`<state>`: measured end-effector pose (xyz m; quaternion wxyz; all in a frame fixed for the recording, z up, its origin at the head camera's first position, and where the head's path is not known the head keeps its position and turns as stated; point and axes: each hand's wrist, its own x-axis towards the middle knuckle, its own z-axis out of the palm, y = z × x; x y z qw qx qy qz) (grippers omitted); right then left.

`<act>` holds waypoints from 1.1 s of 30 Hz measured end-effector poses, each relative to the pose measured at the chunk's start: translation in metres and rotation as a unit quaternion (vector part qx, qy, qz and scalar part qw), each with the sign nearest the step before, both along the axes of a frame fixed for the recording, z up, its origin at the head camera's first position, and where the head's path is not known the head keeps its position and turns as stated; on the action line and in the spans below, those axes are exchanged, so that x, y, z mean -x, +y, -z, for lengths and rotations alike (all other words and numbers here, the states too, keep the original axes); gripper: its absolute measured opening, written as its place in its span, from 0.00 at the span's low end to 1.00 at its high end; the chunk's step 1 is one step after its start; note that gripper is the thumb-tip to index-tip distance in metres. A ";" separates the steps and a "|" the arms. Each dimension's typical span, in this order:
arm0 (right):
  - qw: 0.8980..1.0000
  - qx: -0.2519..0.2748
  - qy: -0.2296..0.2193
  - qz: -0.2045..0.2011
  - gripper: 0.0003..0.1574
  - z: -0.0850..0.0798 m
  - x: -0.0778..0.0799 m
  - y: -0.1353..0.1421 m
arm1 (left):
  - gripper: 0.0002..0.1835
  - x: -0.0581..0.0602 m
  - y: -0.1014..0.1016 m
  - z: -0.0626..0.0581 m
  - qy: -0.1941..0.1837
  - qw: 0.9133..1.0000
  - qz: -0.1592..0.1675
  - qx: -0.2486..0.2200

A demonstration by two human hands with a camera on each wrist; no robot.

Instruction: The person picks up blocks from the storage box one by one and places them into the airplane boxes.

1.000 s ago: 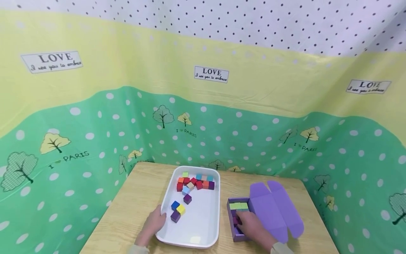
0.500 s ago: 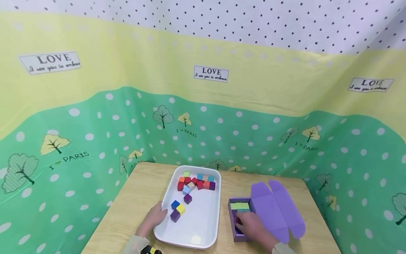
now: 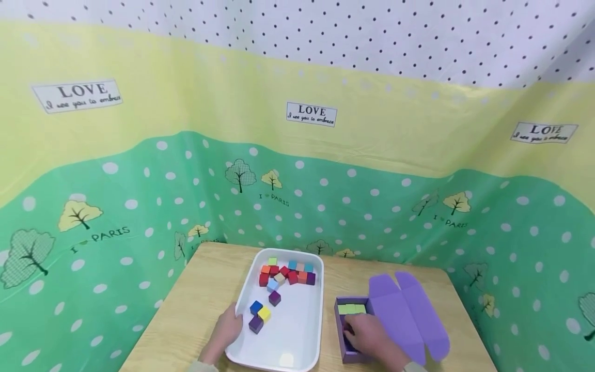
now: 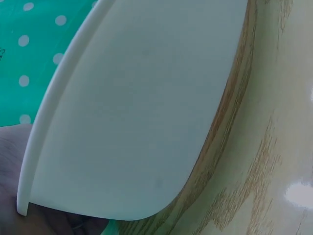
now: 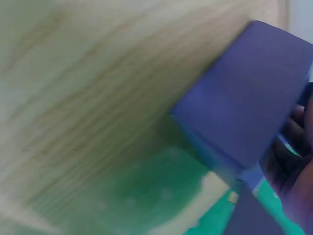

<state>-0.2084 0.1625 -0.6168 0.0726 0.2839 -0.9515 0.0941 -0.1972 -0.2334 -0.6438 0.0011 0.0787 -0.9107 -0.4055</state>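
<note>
My left hand [image 3: 226, 328] grips the left rim of a white tray [image 3: 299, 325]. In the left wrist view the tray's outer wall [image 4: 132, 107] fills the middle, with part of the hand [image 4: 12, 161] behind its edge. My right hand [image 3: 364, 333] reaches into an open purple box [image 3: 340, 341], fingers curled downward among the blocks inside. Light green blocks [image 3: 351, 309] line the box's far end. The right wrist view has the box's side [image 5: 244, 93] in front of the fingers [image 5: 288, 156]; I cannot tell whether they pinch a block.
Colored cubes lie in the tray: a cluster at the far end with red cubes [image 3: 293, 277], a purple cube [image 3: 275, 298] nearer, then blue [image 3: 256, 308], yellow [image 3: 264, 314] and purple. The box's lid [image 3: 400, 315] spreads rightward over the wooden table [image 3: 186, 299]. A patterned curtain [image 3: 297, 206] encloses the table.
The head view has tilted, so everything sits slightly lower. My right hand stays in the box and now covers the teal blocks seen before. My left hand keeps its place on the tray.
</note>
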 end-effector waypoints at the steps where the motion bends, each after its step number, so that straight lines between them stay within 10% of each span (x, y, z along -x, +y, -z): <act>1: 1.000 -0.001 0.012 0.003 0.17 -0.005 -0.001 -0.004 | 0.22 -0.001 -0.001 0.002 -0.001 1.000 -0.002 0.002; 6: 0.999 0.030 0.028 0.009 0.14 -0.027 -0.001 -0.043 | 0.23 -0.005 -0.006 0.005 -0.010 1.000 -0.015 0.006; 16: 0.992 0.016 -0.087 -0.089 0.03 -0.050 0.003 -0.133 | 0.24 -0.004 -0.002 0.012 0.006 1.000 -0.019 0.017; 33: 0.976 -0.048 -0.203 -0.060 0.14 -0.006 0.019 -0.213 | 0.21 -0.005 0.004 0.002 -0.007 1.000 -0.019 0.012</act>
